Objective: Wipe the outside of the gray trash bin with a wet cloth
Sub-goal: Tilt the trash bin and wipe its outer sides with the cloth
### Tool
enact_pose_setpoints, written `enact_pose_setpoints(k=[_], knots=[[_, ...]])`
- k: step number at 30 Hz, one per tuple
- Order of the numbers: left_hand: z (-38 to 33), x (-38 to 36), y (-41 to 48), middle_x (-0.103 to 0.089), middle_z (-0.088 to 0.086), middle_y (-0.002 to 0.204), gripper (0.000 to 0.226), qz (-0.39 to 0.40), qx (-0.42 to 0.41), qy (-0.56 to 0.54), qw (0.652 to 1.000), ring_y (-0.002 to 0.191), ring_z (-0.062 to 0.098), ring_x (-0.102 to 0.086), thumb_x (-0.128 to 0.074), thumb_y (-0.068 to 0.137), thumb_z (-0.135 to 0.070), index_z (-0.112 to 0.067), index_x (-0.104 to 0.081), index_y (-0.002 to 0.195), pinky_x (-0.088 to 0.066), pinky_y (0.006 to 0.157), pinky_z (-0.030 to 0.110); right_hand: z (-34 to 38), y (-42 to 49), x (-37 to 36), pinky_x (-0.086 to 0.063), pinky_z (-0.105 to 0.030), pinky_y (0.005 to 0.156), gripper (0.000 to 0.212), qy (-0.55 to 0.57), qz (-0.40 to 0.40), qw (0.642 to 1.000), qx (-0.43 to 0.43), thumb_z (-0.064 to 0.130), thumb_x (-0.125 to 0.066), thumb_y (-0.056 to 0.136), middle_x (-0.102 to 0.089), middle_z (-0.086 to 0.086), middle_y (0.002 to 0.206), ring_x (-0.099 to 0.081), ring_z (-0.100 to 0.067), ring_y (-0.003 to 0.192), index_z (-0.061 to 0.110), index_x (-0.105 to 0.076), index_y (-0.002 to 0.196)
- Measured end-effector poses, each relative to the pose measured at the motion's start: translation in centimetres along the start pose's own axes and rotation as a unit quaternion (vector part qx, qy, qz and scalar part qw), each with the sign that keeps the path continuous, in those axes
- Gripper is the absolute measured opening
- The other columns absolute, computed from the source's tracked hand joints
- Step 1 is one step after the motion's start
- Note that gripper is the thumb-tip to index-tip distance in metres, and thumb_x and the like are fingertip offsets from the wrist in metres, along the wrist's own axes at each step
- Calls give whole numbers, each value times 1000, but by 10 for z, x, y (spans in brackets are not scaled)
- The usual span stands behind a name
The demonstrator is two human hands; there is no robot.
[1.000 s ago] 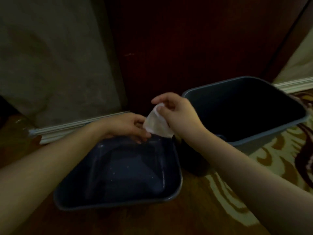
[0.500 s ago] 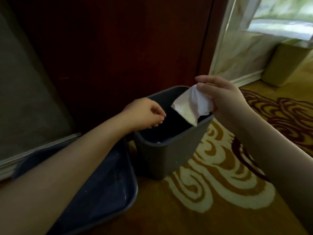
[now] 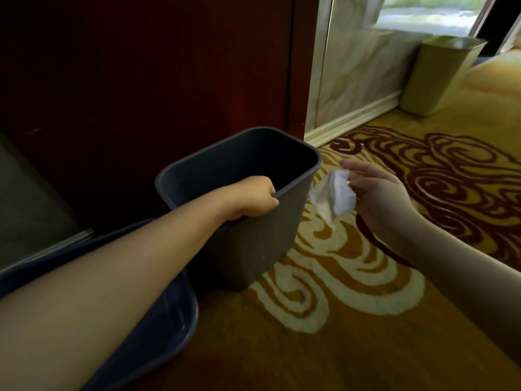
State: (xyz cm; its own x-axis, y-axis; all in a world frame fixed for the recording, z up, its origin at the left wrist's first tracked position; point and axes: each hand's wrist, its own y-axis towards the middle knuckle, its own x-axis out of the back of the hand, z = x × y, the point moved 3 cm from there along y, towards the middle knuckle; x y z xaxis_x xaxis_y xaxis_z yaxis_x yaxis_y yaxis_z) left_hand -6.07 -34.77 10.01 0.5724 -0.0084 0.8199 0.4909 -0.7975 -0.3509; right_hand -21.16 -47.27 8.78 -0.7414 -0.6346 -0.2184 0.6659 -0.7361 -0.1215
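Observation:
The gray trash bin point(image 3: 262, 238) stands on the patterned carpet, slightly tilted, its open top facing me. My left hand point(image 3: 255, 197) grips the bin's near rim, fingers curled over the edge. To the right of the bin, my right hand point(image 3: 377, 198) holds a crumpled white wet cloth point(image 3: 337, 194). The cloth hangs just beside the bin's right wall, and whether it touches the wall I cannot tell.
A dark blue basin point(image 3: 158, 342) with water lies at lower left, under my left forearm. A dark wooden door point(image 3: 169, 74) rises behind the bin. A beige bin point(image 3: 439, 74) stands by the marble wall at upper right. Carpet spreads to the right.
My left hand has come down and taken hold of the bin's rim. My right hand has carried the cloth from above the bin's opening down to its right side.

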Motion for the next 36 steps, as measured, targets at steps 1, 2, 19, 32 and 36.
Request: enact_pose_setpoints(k=[1, 2, 19, 32, 36], knots=[[0, 0, 1, -54, 0, 72, 24, -11, 2, 7, 1000, 63, 12, -52, -47, 94, -22, -17, -56, 73, -36, 50, 24, -2, 2, -1, -50, -33, 72, 34, -1, -1, 1000, 1, -7, -38, 90, -61, -11, 101, -61, -23, 86, 11, -60, 107], [0, 1, 2, -53, 0, 72, 24, -25, 3, 13, 1000, 64, 13, -52, -46, 94, -21, -16, -56, 73, -37, 50, 24, -2, 4, -1, -51, -33, 72, 35, -4, -6, 1000, 5, -8, -37, 90, -61, -11, 102, -61, -23, 86, 11, -60, 108], [27, 34, -9, -71, 6, 58, 21, -39, 21, -443, 895, 51, 12, -68, -44, 92, 0, 6, -64, 90, -56, 49, 22, 4, 0, -47, -54, -30, 69, 29, -122, 7, 978, 171, 0, -43, 91, -64, -1, 92, -62, -15, 78, 22, -59, 102], [50, -9, -21, -70, 7, 64, 21, -17, 44, -579, 814, 54, 13, -68, -43, 94, -3, 1, -63, 92, -57, 56, 25, -62, -17, -75, -28, -21, 102, 36, -498, 101, 795, 333, 14, -53, 91, -53, 2, 127, -35, -13, 121, 21, -50, 126], [53, -11, -21, -70, 8, 61, 21, -20, 43, -611, 790, 51, 13, -67, -43, 94, -3, 0, -62, 88, -56, 53, 24, -72, -41, -92, -13, -3, 100, 36, -473, 174, 784, 362, 15, -46, 92, -54, 6, 128, -33, -3, 123, 26, -49, 126]])
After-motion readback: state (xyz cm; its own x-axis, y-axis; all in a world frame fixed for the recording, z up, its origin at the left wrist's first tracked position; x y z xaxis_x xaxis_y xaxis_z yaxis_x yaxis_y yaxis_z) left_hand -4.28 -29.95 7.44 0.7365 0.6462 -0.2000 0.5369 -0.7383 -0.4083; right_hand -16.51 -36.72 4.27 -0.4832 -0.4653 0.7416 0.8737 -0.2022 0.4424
